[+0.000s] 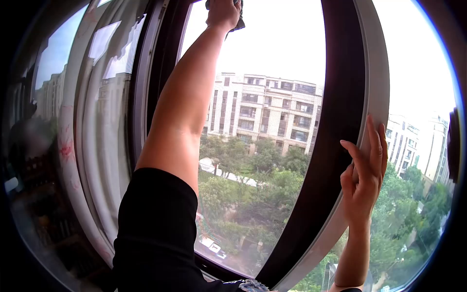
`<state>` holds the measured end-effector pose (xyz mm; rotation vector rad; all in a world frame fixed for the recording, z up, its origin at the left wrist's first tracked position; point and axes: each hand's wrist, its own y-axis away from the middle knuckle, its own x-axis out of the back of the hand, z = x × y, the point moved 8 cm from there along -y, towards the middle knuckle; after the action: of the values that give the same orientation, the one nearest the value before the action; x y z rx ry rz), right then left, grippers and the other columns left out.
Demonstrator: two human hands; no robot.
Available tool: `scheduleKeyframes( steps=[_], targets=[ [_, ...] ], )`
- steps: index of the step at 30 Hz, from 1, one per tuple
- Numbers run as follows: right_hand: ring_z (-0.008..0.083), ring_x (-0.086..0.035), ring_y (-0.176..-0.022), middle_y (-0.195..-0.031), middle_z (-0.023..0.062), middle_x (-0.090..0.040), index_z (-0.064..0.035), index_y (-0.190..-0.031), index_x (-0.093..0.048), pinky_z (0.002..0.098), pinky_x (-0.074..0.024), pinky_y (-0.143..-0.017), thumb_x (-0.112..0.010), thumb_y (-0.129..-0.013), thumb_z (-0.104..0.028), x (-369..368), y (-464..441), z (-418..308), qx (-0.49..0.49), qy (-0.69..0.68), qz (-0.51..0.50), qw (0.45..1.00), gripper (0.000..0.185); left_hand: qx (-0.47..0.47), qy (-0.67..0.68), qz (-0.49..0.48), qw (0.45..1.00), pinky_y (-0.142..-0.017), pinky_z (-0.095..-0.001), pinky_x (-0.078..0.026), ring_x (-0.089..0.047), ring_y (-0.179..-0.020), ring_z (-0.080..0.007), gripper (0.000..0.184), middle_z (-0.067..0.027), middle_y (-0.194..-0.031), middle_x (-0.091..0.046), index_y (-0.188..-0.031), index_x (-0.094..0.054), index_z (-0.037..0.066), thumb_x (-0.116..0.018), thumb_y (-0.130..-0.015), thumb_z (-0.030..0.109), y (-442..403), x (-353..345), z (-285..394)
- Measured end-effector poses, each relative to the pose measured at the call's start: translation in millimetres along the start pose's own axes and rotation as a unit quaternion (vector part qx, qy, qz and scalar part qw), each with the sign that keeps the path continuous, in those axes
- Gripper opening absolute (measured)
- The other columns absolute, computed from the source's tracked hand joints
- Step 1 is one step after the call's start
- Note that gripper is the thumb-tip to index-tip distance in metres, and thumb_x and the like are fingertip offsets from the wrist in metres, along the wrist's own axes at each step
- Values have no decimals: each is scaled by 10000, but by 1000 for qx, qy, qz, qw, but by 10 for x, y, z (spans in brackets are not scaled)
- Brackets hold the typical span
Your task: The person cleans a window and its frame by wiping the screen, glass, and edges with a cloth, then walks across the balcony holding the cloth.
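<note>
High up at the top edge, my left hand is closed around a dark cloth, part of which is cut off by the view. It is at the upper part of the window screen, whose fine mesh shows against the buildings outside. Lower on the right, my right hand rests against the pale edge of the window frame. Its fingers point upward and are spread apart, with nothing held in them.
A dark frame post stands between the screen and the right-hand window opening. White curtains with pink flowers hang at the left beside glass that reflects a person. Trees and apartment buildings are outside.
</note>
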<state>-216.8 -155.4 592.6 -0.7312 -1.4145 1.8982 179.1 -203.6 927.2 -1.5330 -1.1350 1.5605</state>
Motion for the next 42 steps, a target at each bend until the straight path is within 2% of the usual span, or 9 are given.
scheduleKeyframes(
  steps=[8, 13, 14, 19, 21, 27, 33, 37, 42],
  targets=[
    [346, -376, -1512, -1548, 68, -537, -134, -1024, -789, 518, -310, -1244, -521, -756, 70, -39, 23, -20, -5, 11, -4, 1000, 431, 99, -4, -27, 995, -1261, -492, -244, -261, -1539, -340, 701, -172, -1670, -282, -1564, -383, 71, -358, -1056, 554, 97, 359, -827],
    [350, -375, -1511, -1559, 56, -520, -160, -999, -787, 566, -296, -1244, -527, -751, 34, -94, 41, 15, 3, 32, -13, 999, 408, 16, -206, -45, 977, -1240, -476, -274, -337, -1486, -404, 607, -245, -1572, -421, -1542, -430, 72, -426, -1062, 442, 87, -76, -2108],
    [353, -375, -1511, -1559, 56, -520, -163, -996, -786, 576, -291, -1243, -526, -754, 22, -107, 61, 37, 5, 37, -17, 999, 401, -55, -103, 60, 991, -1208, -462, -330, -406, -1438, -405, 535, -215, -1532, -484, -1526, -469, 115, -500, -1039, 334, 241, 203, -2060],
    [348, -375, -1512, -1556, 59, -525, -180, -1023, -777, 597, -277, -1244, -515, -776, -45, -84, 21, 115, 58, 58, -9, 997, 384, -97, 55, 43, 993, -1155, -474, -394, -509, -1341, -412, 487, -177, -1461, -558, -1480, -514, 121, -545, -1003, 210, 900, 1007, -1282],
    [336, -377, -1513, -1555, 59, -525, -186, -1048, -771, 592, -280, -1243, -508, -789, -53, -93, 15, 149, 70, 57, -4, 996, 392, -42, -80, 82, 992, -1140, -466, -408, -534, -1311, -400, 493, -171, -1438, -574, -1480, -503, 126, -548, -989, 157, 1248, 1008, -1389],
    [312, -354, -1524, -1594, 57, -475, -241, -1221, -734, 586, -306, -1226, -488, -1020, -341, -154, 138, 256, 125, 98, -40, 986, 333, 14, 49, -31, 998, -1137, -504, -417, -481, -1351, -451, 505, -236, -1497, -489, -1483, -478, 80, -533, -989, 169, 1799, 1392, -1152],
    [293, -381, -1510, -1577, 22, -498, -267, -1167, -756, 550, -352, -1218, -521, -965, -206, -123, 90, 210, 125, 80, -11, 989, 316, -34, -125, -21, 991, -1187, -508, -364, -419, -1396, -493, 524, -301, -1516, -438, -1505, -448, 7, -514, -1021, 198, 2277, 1731, -846],
    [275, -438, -1473, -1483, -18, -595, -309, -1222, -739, 531, -364, -1213, -511, -1053, -373, -160, 176, 309, 136, 116, -19, 984, 291, 47, -103, -71, 991, -1164, -519, -400, -402, -1417, -500, 587, -289, -1571, -371, -1480, -495, 31, -637, -975, 294, 3020, 1741, -1135],
    [327, -445, -1466, -1539, 31, -541, -351, -1349, -659, 568, -396, -1170, -485, -1062, -497, -343, 256, 747, 79, 113, -105, 985, 366, 50, -53, -82, 994, -1179, -496, -372, -445, -1394, -461, 522, -272, -1553, -410, -1526, -413, 17, -530, -1047, 190, 3845, 2145, -939]
  ],
)
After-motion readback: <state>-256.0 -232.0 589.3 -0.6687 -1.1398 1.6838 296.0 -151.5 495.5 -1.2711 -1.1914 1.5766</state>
